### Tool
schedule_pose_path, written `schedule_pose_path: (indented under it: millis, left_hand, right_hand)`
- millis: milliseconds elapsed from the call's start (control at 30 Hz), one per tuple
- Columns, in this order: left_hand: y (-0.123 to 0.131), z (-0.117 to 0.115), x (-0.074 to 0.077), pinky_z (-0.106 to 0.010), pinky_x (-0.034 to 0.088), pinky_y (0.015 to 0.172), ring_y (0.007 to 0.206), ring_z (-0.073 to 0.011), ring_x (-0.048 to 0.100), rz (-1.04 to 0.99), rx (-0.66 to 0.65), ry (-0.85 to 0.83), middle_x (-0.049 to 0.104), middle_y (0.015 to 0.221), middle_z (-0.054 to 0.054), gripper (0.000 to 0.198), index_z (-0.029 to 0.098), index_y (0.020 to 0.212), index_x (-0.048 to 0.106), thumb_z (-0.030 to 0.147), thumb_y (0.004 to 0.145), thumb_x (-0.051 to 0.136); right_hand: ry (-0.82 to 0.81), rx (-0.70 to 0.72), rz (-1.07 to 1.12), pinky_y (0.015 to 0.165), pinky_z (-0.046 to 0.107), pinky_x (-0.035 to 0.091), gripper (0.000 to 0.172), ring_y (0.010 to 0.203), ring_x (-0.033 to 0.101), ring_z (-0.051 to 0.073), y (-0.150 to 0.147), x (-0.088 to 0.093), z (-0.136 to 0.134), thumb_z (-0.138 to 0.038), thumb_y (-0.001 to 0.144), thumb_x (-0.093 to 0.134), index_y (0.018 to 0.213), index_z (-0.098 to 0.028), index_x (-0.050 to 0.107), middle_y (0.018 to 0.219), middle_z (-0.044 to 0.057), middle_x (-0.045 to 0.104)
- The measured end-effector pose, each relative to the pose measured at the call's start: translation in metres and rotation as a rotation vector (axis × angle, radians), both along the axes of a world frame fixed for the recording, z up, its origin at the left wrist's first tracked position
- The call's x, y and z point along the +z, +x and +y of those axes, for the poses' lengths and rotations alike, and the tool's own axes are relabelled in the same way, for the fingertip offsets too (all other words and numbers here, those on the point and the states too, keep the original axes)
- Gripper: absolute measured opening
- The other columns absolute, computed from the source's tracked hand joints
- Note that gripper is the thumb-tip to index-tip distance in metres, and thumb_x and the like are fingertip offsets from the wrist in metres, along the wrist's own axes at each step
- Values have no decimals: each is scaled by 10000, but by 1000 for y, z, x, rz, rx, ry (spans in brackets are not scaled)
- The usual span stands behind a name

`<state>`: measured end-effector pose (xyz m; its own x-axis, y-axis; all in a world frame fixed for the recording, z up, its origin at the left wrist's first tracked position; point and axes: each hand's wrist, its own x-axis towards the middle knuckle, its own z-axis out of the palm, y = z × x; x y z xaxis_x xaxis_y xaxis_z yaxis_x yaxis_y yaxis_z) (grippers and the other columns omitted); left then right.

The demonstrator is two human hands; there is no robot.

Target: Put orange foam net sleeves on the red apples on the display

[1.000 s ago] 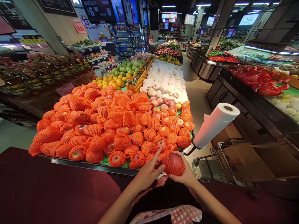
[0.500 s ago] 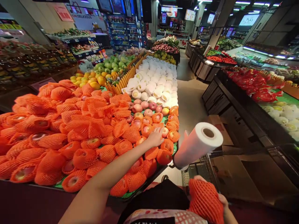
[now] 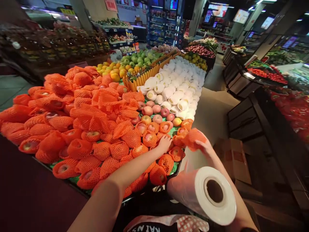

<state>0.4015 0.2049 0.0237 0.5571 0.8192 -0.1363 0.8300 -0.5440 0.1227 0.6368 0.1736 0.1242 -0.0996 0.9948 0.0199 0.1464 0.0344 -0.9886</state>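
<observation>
My left hand (image 3: 165, 143) reaches over the near right part of the apple display, its fingers curled onto an apple in an orange foam net (image 3: 161, 136). Much of that apple is hidden under the hand. Out at the display's right edge, my right hand (image 3: 204, 145) is closed on an orange foam net sleeve (image 3: 194, 138). Whether fruit is inside the sleeve cannot be made out. Around both hands lie netted apples (image 3: 149, 139). Bare pink apples (image 3: 157, 119) sit just beyond them.
A plastic bag roll (image 3: 214, 193) stands close in front of me, beside my right forearm. White-netted fruit (image 3: 175, 91), mangoes (image 3: 115, 76) and green fruit (image 3: 138, 59) fill the display behind. Cardboard boxes (image 3: 235, 158) lie on the right, with an aisle (image 3: 212, 106) beyond.
My right hand has risen from low by my body to the display's edge with the orange net. My left hand's fingers have curled. The view has turned left, and the roll appears nearer.
</observation>
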Motion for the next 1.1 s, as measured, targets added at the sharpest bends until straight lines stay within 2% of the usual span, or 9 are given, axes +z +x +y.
schedule_pose_path:
  millis: [67,133,267,400,533,633,833,967,1100]
  left_hand:
    - [1,2,2,-513,277,1133,1259,-371,524,17,-4,-1,642,1300,-203,847,147,1339,551,225,573,903]
    - [-1,3,7,-556,281,1119,1233,-381,541,17,-9,2,656,1286,-181,895,186,1333,550,236,526,934]
    - [-19,0,24,-525,358,1073,1217,-354,558,-31,-3,37,627,1325,-172,911,191,1366,488,338,574,915]
    - [-52,-2,42,-473,407,1035,1212,-357,568,-101,27,91,633,1304,-185,912,154,1393,444,451,631,847]
    - [-83,-2,50,-441,435,1011,1112,-356,626,-128,63,130,684,1184,-177,896,136,1340,483,528,608,819]
    - [-92,-4,48,-412,461,986,1086,-336,642,-136,81,134,683,1182,-161,856,154,1302,504,549,604,801]
    - [-91,-7,49,-419,431,1053,1178,-332,607,-155,60,161,664,1242,-161,834,164,1305,506,529,617,804]
    - [-99,-21,73,-427,442,1034,1180,-336,606,-164,54,168,657,1249,-160,829,156,1352,487,487,659,799]
    - [-118,-49,102,-425,514,857,1080,-372,652,-60,111,83,684,1175,-169,745,156,1266,557,471,639,807]
  right_hand:
    - [179,23,-408,987,481,524,735,1115,625,298,-36,-9,53,-506,630,770,1261,-234,510,1236,100,650]
    - [255,44,-597,1022,503,481,749,1158,572,325,-67,-19,91,-395,537,807,1196,-209,504,1248,121,597]
    - [294,166,-846,934,475,490,686,1058,573,322,-96,-38,127,-238,441,819,1049,-223,502,1154,97,574]
    - [294,231,-989,845,408,495,723,981,593,286,-94,-54,131,-328,501,840,1104,-231,454,1157,87,562]
    - [310,285,-1084,816,354,490,741,1007,610,266,-84,-65,122,-439,621,806,1212,-232,409,1202,89,571]
    - [342,308,-1178,912,401,466,756,1081,591,302,-82,-69,114,-416,628,814,1253,-223,434,1250,114,575]
    - [353,195,-1373,1132,547,259,887,1278,463,414,-91,-77,118,-463,601,864,1331,-159,461,1312,217,567]
    - [329,130,-1440,1165,578,169,1006,1407,357,447,-96,-88,127,-489,589,893,1398,-124,418,1468,299,442]
    - [310,160,-1443,1155,619,170,1019,1456,300,454,-94,-91,131,-549,606,884,1428,-167,419,1529,284,390]
